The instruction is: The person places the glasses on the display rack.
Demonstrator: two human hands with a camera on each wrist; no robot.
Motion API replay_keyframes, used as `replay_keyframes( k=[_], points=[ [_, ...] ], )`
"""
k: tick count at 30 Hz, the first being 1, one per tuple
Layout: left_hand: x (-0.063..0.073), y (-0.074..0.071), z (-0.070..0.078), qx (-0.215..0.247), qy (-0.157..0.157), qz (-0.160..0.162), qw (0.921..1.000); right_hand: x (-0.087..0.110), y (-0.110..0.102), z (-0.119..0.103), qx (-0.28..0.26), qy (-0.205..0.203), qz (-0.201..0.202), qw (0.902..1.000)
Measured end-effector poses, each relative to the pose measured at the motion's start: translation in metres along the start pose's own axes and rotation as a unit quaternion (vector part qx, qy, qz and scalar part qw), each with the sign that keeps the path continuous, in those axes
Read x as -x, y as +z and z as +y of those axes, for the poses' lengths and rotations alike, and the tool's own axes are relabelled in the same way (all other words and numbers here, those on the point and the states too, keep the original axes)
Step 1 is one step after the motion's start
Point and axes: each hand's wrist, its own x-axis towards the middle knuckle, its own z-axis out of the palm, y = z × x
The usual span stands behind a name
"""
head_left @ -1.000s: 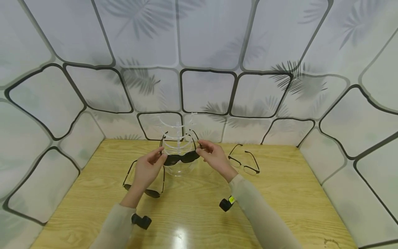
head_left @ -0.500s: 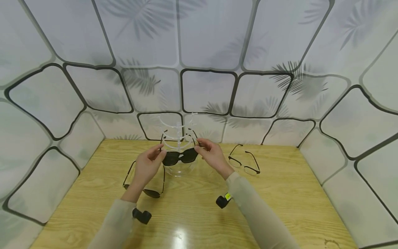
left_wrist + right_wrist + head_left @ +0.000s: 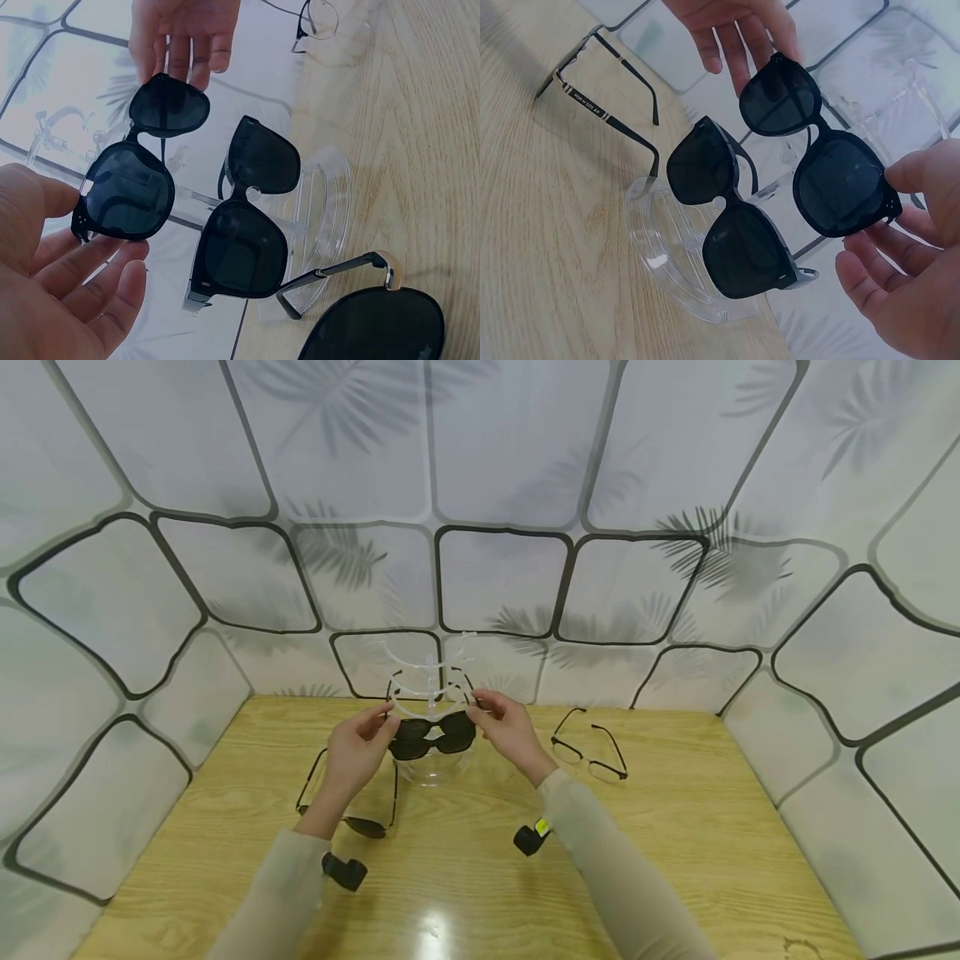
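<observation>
Both hands hold one pair of black sunglasses (image 3: 129,191) by its two ends, lenses facing me. My left hand (image 3: 356,752) pinches one end between thumb and fingers. At the other end my right hand (image 3: 512,732) does the same. The clear display stand (image 3: 431,672) rises just behind the held pair, with several curved tiers. Just below, a second pair of black sunglasses (image 3: 739,251) sits on a lower tier of the stand, above its clear base (image 3: 656,259). Whether the held pair touches the stand I cannot tell.
Left of the stand, dark-lensed sunglasses (image 3: 366,827) lie on the wooden table (image 3: 465,893), partly hidden by my left forearm. Clear-lensed eyeglasses (image 3: 588,756) lie to the right. A patterned backdrop (image 3: 502,577) closes off the back and sides.
The held sunglasses have risen slightly and tipped their lenses toward me, so the pair beneath shows more clearly. Both hands have shifted slightly up and left.
</observation>
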Motion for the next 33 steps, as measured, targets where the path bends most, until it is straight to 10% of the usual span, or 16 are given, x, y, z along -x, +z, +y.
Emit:
replay_keyframes(
  k=[33],
  points=[
    [-0.009, 0.001, -0.010, -0.006, -0.027, -0.019, 0.9994, -0.007, 0.007, 0.006, 0.015, 0.003, -0.013, 0.9998]
  ],
)
